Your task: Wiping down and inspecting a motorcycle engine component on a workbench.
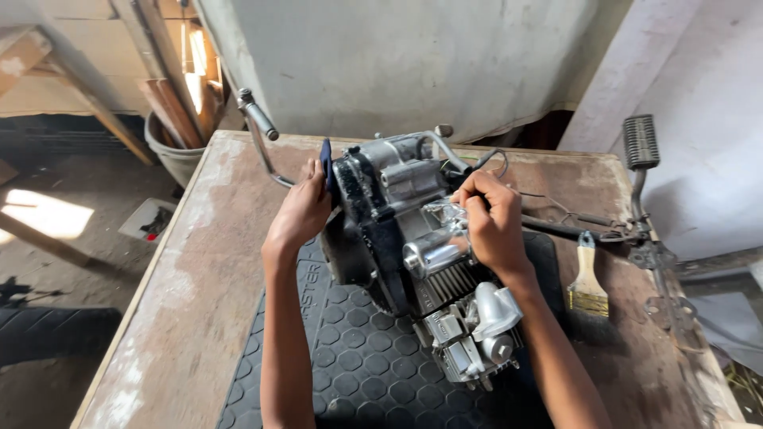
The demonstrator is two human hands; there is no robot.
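While the left hand (306, 208) presses against the dark side cover of the engine (413, 254) at frame centre, fingers wrapped over its edge, the right hand (493, 222) pinches a small part on top. A paintbrush (588, 282) lies right on the surface (199, 270).

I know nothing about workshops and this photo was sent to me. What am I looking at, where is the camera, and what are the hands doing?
The one picture comes from a camera worn on a person's head, looking down at their own two bare hands. In the middle sits a small motorcycle engine, metal and black, resting on a black rubber mat on a worn wooden table. The left hand presses against the engine's black side cover, by a small dark blue object I cannot identify. The right hand has its grip closed on top of the engine; what it pinches is hidden. To the right lie a paintbrush and a kick lever with a ribbed pedal. A bucket stands behind the table.
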